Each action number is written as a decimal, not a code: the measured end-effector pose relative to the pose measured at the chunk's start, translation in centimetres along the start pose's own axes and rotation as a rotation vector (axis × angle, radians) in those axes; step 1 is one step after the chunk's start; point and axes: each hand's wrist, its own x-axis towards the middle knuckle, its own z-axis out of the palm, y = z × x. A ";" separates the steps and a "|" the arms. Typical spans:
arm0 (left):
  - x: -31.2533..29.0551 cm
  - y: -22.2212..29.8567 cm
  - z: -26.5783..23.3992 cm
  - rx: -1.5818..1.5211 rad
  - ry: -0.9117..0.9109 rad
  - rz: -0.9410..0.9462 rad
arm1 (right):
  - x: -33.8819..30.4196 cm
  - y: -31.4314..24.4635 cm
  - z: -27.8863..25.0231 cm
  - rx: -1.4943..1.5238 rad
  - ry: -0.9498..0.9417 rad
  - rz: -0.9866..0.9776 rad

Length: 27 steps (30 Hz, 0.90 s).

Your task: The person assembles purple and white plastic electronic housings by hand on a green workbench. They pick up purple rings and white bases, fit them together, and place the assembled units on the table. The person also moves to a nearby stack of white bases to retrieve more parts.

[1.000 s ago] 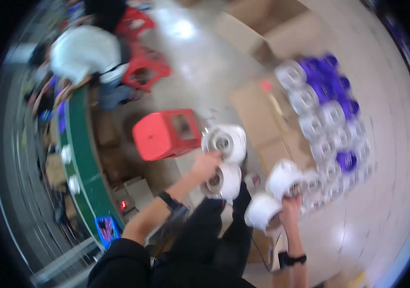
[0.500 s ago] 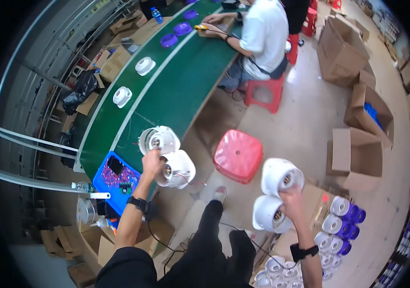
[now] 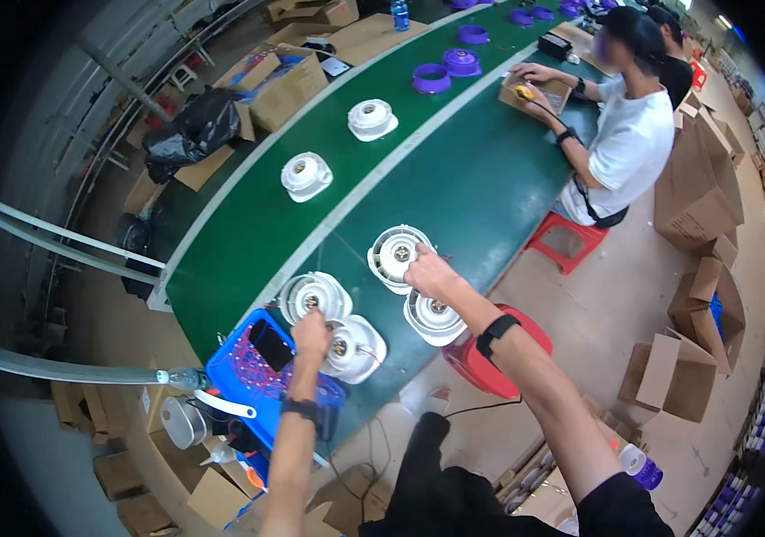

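My left hand [image 3: 312, 336] is closed where two white round plastic housings meet, gripping them at their adjoining rims. One white housing [image 3: 329, 290] is farther away, and the nearer housing [image 3: 366, 356] has a thin wire on it. My right hand [image 3: 434, 274] is likewise closed at the meeting rims of another white pair, a farther housing [image 3: 384, 270] and a nearer housing [image 3: 427, 333]. Each has an open, ribbed ring and a metallic centre. Both pairs are at the near side of the green table [image 3: 481, 192]; my fingertips are partly hidden.
Two white housings [image 3: 307, 177] and several purple rings [image 3: 431, 79] sit along the far strip. A blue tray [image 3: 261, 398] with wires adjoins my left hand. A red stool [image 3: 490, 362] stands under my right forearm. A seated co-worker [image 3: 619, 134] works at the right; cartons [image 3: 669, 371] stand beyond.
My right hand has carried its pair of housings from above the floor at right to the green table. The left pair is now at the table's near edge; the view has swung rightward.
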 end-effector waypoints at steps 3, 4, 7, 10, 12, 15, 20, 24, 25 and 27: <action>-0.3 -0.3 0.8 -0.050 0.063 -0.031 | 6.5 -2.4 0.6 0.025 0.057 -0.027; -0.4 0.2 0.4 -0.043 0.045 -0.026 | 7.6 -3.1 0.6 0.001 0.083 -0.010; -0.4 1.5 -0.4 -0.050 0.102 -0.031 | 9.8 -4.4 0.4 0.096 0.047 0.068; 1.0 0.0 1.6 0.031 0.092 -0.012 | 7.2 -5.4 -1.3 0.250 0.297 0.049; 1.1 -0.4 1.2 0.037 0.033 0.007 | 2.6 -6.2 -1.5 0.416 0.545 0.145; 2.9 -3.7 2.5 0.079 -0.082 0.054 | -9.7 -8.0 -1.0 0.462 0.795 0.372; 7.7 -3.2 3.2 0.107 0.090 0.476 | -37.9 -18.3 16.3 1.026 0.625 1.299; 4.2 6.8 0.6 0.249 0.128 0.646 | -61.2 -43.4 28.0 1.103 0.253 2.514; 3.1 8.9 0.2 0.272 0.124 0.693 | -63.9 -50.6 28.9 0.809 0.428 2.742; 0.3 12.6 -0.3 0.314 0.105 0.795 | -69.2 -60.5 27.3 0.901 0.460 3.011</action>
